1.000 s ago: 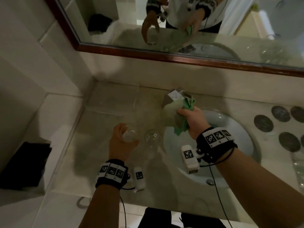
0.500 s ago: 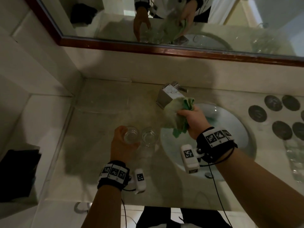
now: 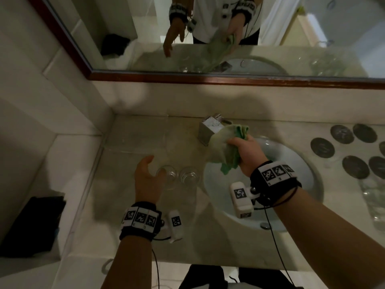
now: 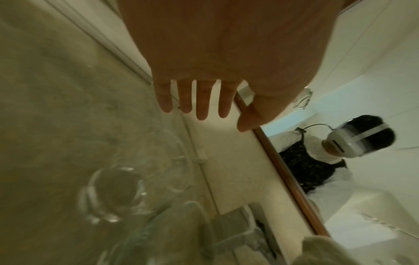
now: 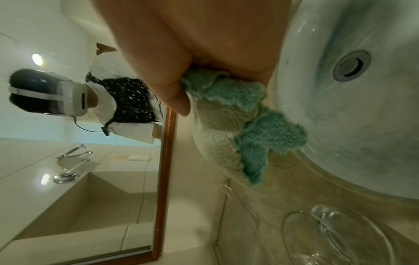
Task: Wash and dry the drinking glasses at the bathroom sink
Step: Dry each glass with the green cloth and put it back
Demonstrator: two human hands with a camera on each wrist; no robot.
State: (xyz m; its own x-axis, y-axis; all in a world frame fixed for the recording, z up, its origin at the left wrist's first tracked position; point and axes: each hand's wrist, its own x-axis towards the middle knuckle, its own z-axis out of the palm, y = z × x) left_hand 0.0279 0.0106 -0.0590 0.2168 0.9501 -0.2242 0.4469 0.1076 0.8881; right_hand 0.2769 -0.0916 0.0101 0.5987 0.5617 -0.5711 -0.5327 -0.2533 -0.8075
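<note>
Two clear drinking glasses stand upright side by side on the marble counter, left of the basin: the left glass (image 3: 168, 176) (image 4: 115, 193) and the right glass (image 3: 189, 175) (image 5: 335, 238). My left hand (image 3: 155, 166) (image 4: 197, 107) hovers just left of the left glass, fingers straight and spread, holding nothing. My right hand (image 3: 248, 155) grips a bunched green and cream cloth (image 3: 226, 147) (image 5: 238, 125) over the left rim of the sink (image 3: 295, 163), in front of the faucet (image 3: 210, 128).
Dark round coasters (image 3: 341, 134) lie on the counter at the right, with a clear plastic item (image 3: 375, 203) below them. A black object (image 3: 31, 224) sits on the low ledge at the left. The drain (image 5: 351, 66) shows in the basin. A wood-framed mirror (image 3: 208, 79) runs along the back wall.
My left hand has set its glass down next to the other one and let go, its fingers now spread. The right hand still holds the cloth in about the same place.
</note>
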